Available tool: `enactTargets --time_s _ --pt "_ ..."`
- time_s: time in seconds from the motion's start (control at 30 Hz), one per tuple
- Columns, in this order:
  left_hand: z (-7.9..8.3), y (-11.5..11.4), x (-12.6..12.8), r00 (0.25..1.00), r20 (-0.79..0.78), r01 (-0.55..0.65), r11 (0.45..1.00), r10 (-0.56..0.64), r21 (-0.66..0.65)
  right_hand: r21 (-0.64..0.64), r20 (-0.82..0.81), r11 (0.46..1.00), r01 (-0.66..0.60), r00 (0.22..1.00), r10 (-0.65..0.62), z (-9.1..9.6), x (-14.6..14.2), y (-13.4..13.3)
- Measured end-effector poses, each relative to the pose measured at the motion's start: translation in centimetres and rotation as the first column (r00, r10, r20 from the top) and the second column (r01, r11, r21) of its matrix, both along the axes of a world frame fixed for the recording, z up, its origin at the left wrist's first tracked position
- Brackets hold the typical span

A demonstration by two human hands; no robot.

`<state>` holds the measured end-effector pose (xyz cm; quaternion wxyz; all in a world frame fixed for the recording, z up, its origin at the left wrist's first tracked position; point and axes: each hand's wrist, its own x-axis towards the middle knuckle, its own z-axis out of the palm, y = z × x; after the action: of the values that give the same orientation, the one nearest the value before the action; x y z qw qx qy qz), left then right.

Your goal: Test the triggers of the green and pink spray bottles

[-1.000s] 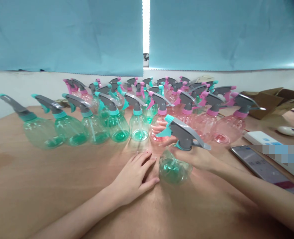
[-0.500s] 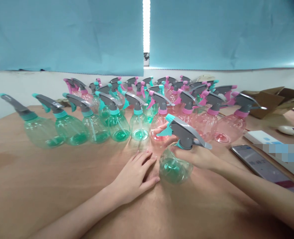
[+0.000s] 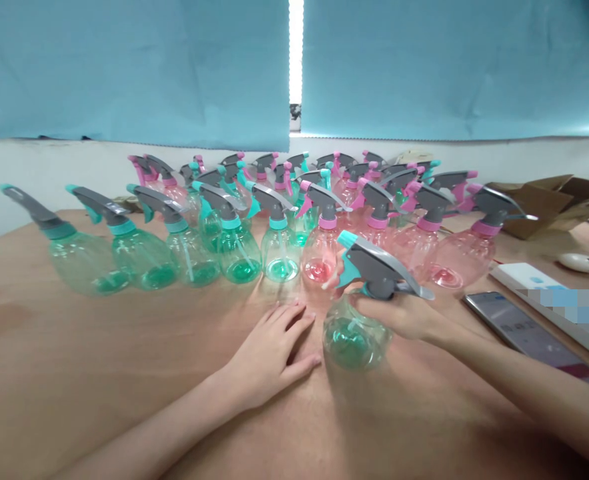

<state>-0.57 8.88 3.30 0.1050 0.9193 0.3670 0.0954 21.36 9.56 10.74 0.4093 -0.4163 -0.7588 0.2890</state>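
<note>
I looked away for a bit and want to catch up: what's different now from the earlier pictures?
The right hand curled its fingers in toward the trigger, and the green spray bottle it holds shifted slightly right. Nothing was newly grabbed or let go. The left hand stayed on the table, and the other bottles stayed put.
</note>
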Motion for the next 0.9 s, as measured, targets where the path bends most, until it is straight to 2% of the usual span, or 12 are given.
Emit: enactTargets --time_s 0.13,0.4,0.73,0.9 --pt "-0.1 0.0 0.0 1.000 0.019 -0.004 1.000 0.004 0.004 0.017 -0.034 1.000 -0.004 0.999 0.004 -0.4 -0.2 0.1" --pt "-0.1 0.0 0.0 1.000 0.024 -0.008 1.000 0.008 0.001 0.032 0.001 0.989 0.145 0.989 -0.145 -1.1 -0.4 0.1" --pt "-0.3 0.1 -0.1 0.999 0.040 0.003 1.000 -0.003 0.009 0.081 0.004 0.987 0.135 0.991 -0.136 -1.0 -0.6 0.1" --pt "-0.2 0.1 -0.1 1.000 0.028 0.000 1.000 0.000 0.008 0.107 -0.046 0.986 0.126 0.991 -0.122 -1.2 -0.6 0.2"
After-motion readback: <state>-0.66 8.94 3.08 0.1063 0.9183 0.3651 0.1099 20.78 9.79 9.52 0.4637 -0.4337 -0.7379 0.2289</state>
